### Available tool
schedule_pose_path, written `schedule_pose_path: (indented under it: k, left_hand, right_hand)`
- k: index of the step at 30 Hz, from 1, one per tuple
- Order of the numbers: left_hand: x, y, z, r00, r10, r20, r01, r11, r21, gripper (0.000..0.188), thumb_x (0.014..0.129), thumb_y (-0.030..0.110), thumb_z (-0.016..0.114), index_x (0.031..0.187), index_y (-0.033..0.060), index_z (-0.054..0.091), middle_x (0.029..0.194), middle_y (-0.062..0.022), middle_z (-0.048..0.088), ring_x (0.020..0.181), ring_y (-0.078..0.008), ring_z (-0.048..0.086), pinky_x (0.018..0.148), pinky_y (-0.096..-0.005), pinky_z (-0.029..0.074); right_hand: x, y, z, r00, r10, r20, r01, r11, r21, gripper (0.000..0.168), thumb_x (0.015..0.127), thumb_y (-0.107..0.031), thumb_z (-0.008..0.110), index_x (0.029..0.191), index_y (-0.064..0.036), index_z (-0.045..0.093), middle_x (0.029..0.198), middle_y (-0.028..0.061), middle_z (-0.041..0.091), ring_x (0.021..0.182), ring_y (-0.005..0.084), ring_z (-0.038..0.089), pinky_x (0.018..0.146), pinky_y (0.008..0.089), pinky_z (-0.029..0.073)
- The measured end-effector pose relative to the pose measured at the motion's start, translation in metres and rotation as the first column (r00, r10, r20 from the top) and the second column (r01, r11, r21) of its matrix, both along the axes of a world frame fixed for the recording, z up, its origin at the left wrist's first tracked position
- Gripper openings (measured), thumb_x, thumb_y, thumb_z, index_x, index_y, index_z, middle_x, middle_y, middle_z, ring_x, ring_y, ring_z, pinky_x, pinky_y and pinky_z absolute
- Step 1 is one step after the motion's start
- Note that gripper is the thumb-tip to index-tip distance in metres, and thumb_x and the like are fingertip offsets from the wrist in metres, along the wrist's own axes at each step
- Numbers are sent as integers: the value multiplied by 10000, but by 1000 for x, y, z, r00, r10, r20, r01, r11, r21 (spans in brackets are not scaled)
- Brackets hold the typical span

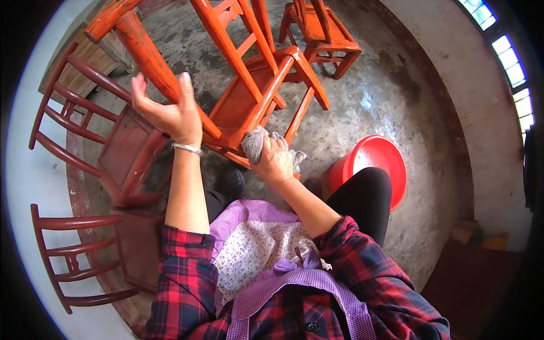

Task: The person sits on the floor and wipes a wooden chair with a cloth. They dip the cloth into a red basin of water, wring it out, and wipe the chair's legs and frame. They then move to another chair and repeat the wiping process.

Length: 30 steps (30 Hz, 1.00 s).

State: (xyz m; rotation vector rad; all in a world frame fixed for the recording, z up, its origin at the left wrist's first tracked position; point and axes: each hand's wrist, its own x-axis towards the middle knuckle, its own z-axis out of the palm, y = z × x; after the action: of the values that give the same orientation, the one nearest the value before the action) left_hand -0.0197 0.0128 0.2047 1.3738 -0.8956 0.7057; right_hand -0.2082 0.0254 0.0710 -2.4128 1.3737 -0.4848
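In front of me an orange-painted wooden chair (242,100) stands tilted over the floor, its slatted back reaching toward the top of the view. My right hand (274,160) grips a bunched grey cloth (254,142) against the near edge of the seat frame. My left hand (172,112) is raised with thumb and fingers spread and nothing held. A thick orange wooden post (146,53) passes behind that hand; whether they touch, I cannot tell. A bracelet (187,148) circles my left wrist.
To the right, beside my knee, stands a red plastic basin (399,178). Another orange chair (329,25) is farther back. Dark red wooden chairs (131,146) line the left wall. The concrete floor (361,97) has dark patches. A brown surface (471,276) lies at lower right.
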Motion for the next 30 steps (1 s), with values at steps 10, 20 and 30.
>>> schedule_pose_path:
  k: [10, 20, 30]
  left_hand:
    - [20, -7, -11, 337, -604, -722, 700, 674, -236, 219, 731, 140, 764, 775, 30, 580, 628, -44, 586, 525, -133, 556, 548, -259, 448]
    - [-18, -40, 25, 395, -632, -666, 644, 708, -290, 238, 735, 95, 764, 846, 31, 563, 681, -52, 585, 528, -133, 558, 509, -256, 487]
    - [-5, -73, 27, 531, -570, -628, 468, 814, -344, 175, 778, 28, 676, 857, 11, 520, 643, -67, 555, 508, -157, 548, 492, -314, 501]
  right_hand:
    - [-22, -11, 13, 1000, 14, 16, -14, 999, 38, 707, 658, -320, 718, 1226, 7, 453, 1003, 181, 613, 999, 349, 551, 821, 475, 454]
    - [-86, -83, 60, 988, 34, 147, 1, 972, -234, 699, 570, -319, 800, 1156, -49, 530, 934, 130, 623, 908, 323, 577, 776, 404, 489]
    - [-88, -151, 102, 765, -368, 528, 480, 873, -86, 611, 645, -329, 791, 1093, -45, 488, 973, 182, 627, 884, 362, 607, 764, 422, 485]
